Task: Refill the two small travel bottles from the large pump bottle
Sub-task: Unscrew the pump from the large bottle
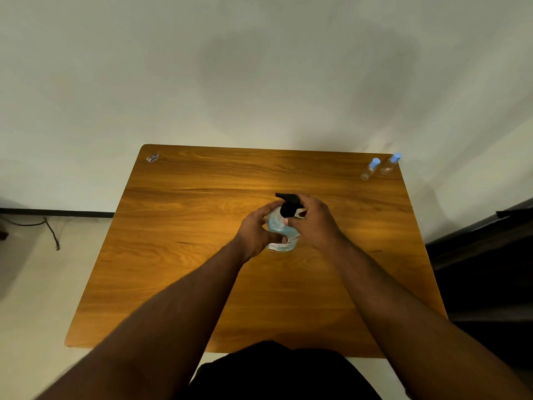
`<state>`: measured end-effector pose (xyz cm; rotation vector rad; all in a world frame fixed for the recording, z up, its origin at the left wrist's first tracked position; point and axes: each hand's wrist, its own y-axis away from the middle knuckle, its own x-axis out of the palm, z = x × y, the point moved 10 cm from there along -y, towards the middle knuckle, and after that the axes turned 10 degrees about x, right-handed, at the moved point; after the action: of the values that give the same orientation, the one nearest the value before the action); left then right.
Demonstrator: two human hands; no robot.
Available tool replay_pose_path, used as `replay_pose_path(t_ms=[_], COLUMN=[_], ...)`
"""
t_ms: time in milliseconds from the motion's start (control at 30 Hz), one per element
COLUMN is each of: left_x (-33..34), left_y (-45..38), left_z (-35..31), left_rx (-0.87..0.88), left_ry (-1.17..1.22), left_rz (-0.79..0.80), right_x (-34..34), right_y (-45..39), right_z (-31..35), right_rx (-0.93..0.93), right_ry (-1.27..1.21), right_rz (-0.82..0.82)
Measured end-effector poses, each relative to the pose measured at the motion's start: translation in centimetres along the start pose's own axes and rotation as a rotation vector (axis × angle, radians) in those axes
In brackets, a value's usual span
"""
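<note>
The large pump bottle [279, 226], clear with blue liquid and a black pump head, stands in the middle of the wooden table [184, 269]. My left hand [256, 229] grips its body from the left. My right hand [313, 220] holds the black pump collar from the right, fingers curled round it. Two small clear travel bottles with blue caps stand side by side at the table's far right corner, one [370, 168] to the left of the other [390, 164]. Both are capped and far from my hands.
A small wrapper or sticker [152, 158] lies at the table's far left corner. A white wall rises just behind the table. A dark cabinet [490, 249] stands to the right, and a cable [52, 232] runs on the floor at the left.
</note>
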<state>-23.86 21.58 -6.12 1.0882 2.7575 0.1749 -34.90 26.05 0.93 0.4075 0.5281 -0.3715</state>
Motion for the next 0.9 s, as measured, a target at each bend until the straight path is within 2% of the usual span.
replay_pose_path(t_ms=[167, 467, 667, 800, 900], left_x=[-0.2, -0.1, -0.1, -0.2, 0.6], left_y=[-0.4, -0.7, -0.6, -0.5, 0.0], left_z=[0.9, 1.0, 0.7, 0.5, 0.4], left_rx=[-0.005, 0.005, 0.009, 0.028, 0.069], left_ry=[-0.035, -0.061, -0.077, -0.150, -0.294], left_rz=[-0.004, 0.009, 0.021, 0.033, 0.165], right_x=[-2.3, -6.0, -7.8, -9.7, -11.7], right_y=[0.6, 1.7, 2.0, 3.1, 4.4], right_z=[3.8, 8.6, 9.2, 11.2, 13.2], right_rx=[-0.061, -0.176, -0.157, -0.204, -0.254], right_ry=[0.059, 0.117, -0.030, -0.036, -0.002], right_rz=[0.116, 0.026, 0.011, -0.026, -0.086])
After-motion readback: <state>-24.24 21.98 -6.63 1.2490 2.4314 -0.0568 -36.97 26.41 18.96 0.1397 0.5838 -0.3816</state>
